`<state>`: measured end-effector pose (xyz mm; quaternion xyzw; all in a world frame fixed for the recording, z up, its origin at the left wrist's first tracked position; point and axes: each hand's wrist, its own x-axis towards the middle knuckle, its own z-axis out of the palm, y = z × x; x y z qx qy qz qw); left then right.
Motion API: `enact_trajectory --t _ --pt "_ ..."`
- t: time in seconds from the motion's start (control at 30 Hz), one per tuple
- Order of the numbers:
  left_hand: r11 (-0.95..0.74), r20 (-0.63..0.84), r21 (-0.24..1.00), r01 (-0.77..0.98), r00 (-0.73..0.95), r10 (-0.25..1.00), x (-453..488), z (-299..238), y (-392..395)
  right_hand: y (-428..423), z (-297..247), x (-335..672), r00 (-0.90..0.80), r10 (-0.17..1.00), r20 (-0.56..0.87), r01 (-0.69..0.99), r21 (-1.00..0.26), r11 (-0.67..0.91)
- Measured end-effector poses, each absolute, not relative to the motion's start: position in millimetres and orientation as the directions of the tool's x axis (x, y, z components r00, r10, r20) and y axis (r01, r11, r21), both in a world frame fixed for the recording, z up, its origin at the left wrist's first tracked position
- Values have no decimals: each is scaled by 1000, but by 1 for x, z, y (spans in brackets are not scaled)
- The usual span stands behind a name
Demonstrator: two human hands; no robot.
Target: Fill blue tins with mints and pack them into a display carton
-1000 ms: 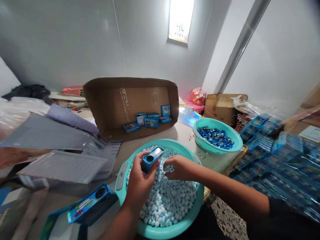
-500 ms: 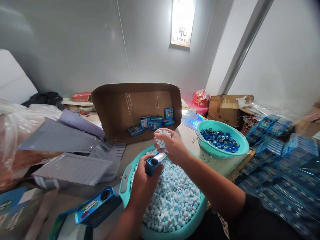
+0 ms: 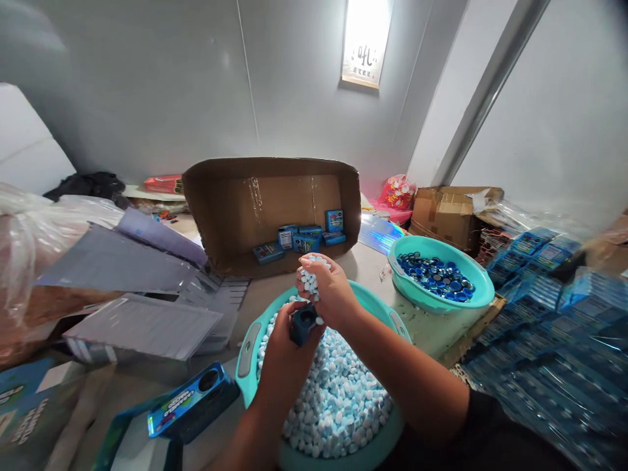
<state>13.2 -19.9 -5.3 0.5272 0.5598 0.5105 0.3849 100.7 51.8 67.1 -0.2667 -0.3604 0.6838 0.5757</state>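
My left hand (image 3: 284, 350) is closed round a small blue box (image 3: 303, 324) with a round hole in its side, held over a teal basin (image 3: 250, 350) full of small white-and-blue candies (image 3: 338, 405). Directly above the box, my right hand (image 3: 331, 291) is cupped shut on a handful of those candies (image 3: 310, 278), its lower edge touching the box's open end.
A smaller teal basin (image 3: 417, 297) of blue caps stands to the right. An open cardboard box (image 3: 230, 209) on its side holds several blue boxes. Another blue box (image 3: 189, 405) lies at lower left. Flat grey sheets (image 3: 142, 324) pile at left, wrapped blue packs (image 3: 559, 320) at right.
My right hand scooped candies from the basin, rose with them and came down onto the box. My left hand turned the box more upright under it.
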Motion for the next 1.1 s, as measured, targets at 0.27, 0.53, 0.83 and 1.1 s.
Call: enact_trajectory --t 0.27,0.53,0.83,1.1 --pt "-62 98 973 221 -159 982 14 0 -22 53 65 101 -191 981 23 -585 -806 -95" --pt "-51 81 975 214 -135 988 14 2 -22 52 66 103 -179 984 17 -596 -797 -95" --pt "-61 101 966 251 -150 983 15 4 -24 46 71 104 -191 982 -17 -604 -786 -131" --pt "-60 95 970 237 -135 986 17 7 -24 45 71 107 -189 982 -21 -595 -793 -131"
